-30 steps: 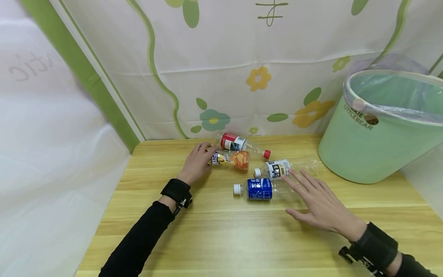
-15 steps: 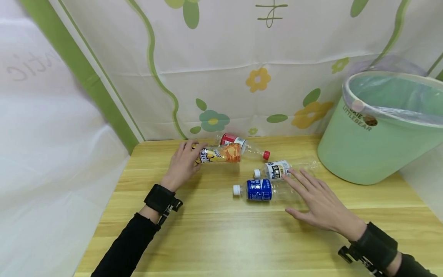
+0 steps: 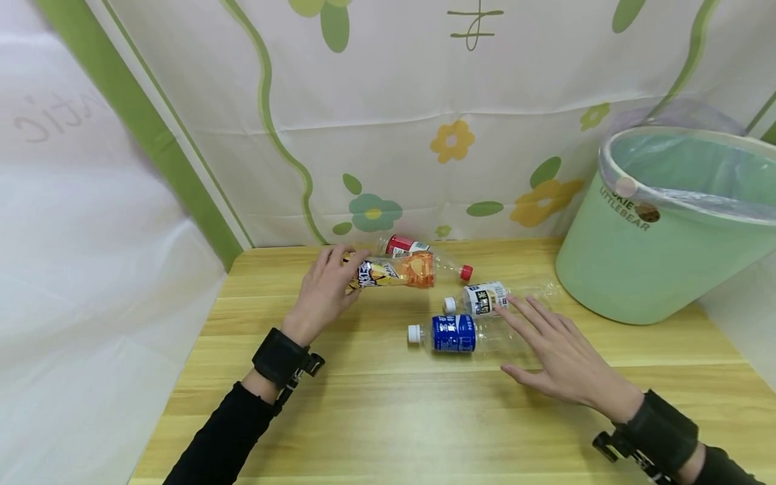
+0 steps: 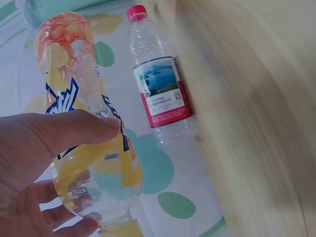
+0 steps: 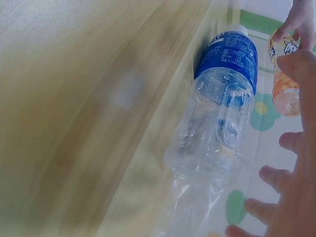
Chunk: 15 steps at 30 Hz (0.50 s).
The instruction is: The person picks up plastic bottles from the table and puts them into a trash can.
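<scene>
One white cloth (image 3: 364,87) printed with flowers and leaves hung behind a wooden table (image 3: 376,417). At the table's right rear stood a pale green bin (image 3: 661,263), a translucent liner (image 3: 691,162) folded over its rim. The left hand (image 3: 324,289) gripped an orange-and-yellow bottle (image 3: 394,271) near its neck, thumb across the label and fingers curled round the other side; the bottle was at the table's left rear, base to the right. The right hand (image 3: 564,357) held nothing, fingers spread and extended beside a blue-labelled bottle (image 3: 453,333) and a white-labelled bottle (image 3: 486,298); I could not tell whether a fingertip touched the latter. Those two lay on their sides, necks left. Behind the gripped bottle lay a red-labelled bottle (image 4: 160,91), its small red cap (image 3: 466,272) pointing right.
</scene>
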{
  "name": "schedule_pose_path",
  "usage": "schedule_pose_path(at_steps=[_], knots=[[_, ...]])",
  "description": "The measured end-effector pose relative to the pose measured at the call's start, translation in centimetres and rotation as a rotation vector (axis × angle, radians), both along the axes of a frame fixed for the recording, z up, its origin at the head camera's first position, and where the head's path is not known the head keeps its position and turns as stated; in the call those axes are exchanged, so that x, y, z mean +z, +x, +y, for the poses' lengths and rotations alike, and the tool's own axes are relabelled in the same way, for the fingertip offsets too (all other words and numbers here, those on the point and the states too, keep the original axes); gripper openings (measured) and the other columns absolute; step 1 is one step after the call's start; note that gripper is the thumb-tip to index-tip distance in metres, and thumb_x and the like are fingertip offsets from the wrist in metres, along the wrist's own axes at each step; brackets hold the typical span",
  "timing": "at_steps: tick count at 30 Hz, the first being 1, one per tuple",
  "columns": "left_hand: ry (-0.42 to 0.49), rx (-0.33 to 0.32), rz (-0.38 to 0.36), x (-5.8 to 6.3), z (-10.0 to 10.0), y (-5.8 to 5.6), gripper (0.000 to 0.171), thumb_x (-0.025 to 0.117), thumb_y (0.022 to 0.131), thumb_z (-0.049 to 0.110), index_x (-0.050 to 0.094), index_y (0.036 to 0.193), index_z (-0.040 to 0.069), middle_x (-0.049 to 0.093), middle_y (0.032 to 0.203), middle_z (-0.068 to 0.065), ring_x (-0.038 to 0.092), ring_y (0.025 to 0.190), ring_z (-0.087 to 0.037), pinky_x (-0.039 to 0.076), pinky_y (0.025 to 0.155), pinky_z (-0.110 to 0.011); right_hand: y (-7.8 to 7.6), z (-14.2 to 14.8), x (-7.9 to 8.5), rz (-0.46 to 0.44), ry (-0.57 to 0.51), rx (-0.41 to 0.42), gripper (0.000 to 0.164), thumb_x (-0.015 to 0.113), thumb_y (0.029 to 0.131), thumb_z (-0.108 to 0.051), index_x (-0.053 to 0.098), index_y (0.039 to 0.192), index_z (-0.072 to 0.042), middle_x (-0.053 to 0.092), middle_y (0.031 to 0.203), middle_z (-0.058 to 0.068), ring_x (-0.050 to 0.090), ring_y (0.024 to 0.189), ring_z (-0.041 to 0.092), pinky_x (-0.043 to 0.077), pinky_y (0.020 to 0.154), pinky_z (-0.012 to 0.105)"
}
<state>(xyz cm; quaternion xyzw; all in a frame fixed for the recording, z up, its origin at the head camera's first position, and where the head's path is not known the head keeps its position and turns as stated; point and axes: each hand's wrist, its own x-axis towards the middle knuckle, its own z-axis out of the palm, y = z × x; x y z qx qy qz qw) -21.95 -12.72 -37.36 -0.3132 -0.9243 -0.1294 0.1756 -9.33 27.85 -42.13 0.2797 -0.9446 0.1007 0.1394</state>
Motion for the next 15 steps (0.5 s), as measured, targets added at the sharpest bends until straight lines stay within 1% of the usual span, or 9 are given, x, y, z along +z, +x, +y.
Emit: schedule_pose_path(at_steps=[7, 11, 15], knots=[[-0.012, -0.014, 0.031, 0.5, 0.5, 0.8, 0.077, 0.091, 0.078, 0.015, 0.054, 0.146, 0.015, 0.052, 0.133, -0.017, 0.048, 0.120, -0.038, 0.052, 0.089, -0.050, -0.1, 0.3, 0.4, 0.015, 0.005, -0.004, 0.092, 0.073, 0.087, -0.055, 0.035, 0.160, -0.013, 0.023, 0.166, 0.010, 0.031, 0.142, 0.049, 0.036, 0.100, 0.071], [-0.016, -0.014, 0.020, 0.7, 0.8, 1.3, 0.079, 0.091, 0.078, 0.016, 0.052, 0.147, 0.017, 0.052, 0.134, -0.017, 0.048, 0.117, -0.037, 0.052, 0.087, -0.050, -0.3, 0.4, 0.8, 0.027, 0.007, -0.002, 0.095, 0.072, 0.087, -0.057, 0.031, 0.161, -0.014, 0.023, 0.165, 0.011, 0.031, 0.141, 0.050, 0.035, 0.102, 0.071], [-0.023, -0.017, 0.017, 0.9, 1.2, 1.8, 0.078, 0.091, 0.079, 0.018, 0.052, 0.146, 0.018, 0.052, 0.135, -0.017, 0.049, 0.117, -0.036, 0.053, 0.085, -0.050, -0.5, 0.5, 1.3, 0.062, 0.002, 0.004, 0.096, 0.070, 0.088, -0.058, 0.029, 0.162, -0.013, 0.023, 0.165, 0.013, 0.029, 0.143, 0.048, 0.032, 0.106, 0.068]])
